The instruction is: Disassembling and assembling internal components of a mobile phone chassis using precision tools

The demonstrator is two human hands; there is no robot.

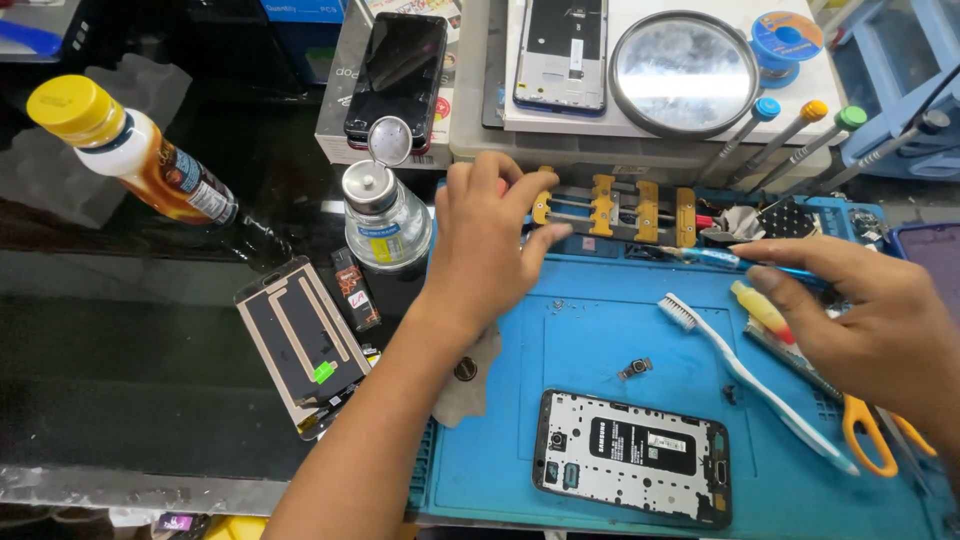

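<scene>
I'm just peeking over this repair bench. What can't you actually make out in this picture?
- Head view: what the left hand touches at the clamp fixture is hidden behind its fingers.
- The tip of the blue tool in the right hand is too small to identify.
- The scissors are partly covered by that hand; their blades don't show.
- The small loose part on the blue mat is too tiny to name.
</scene>
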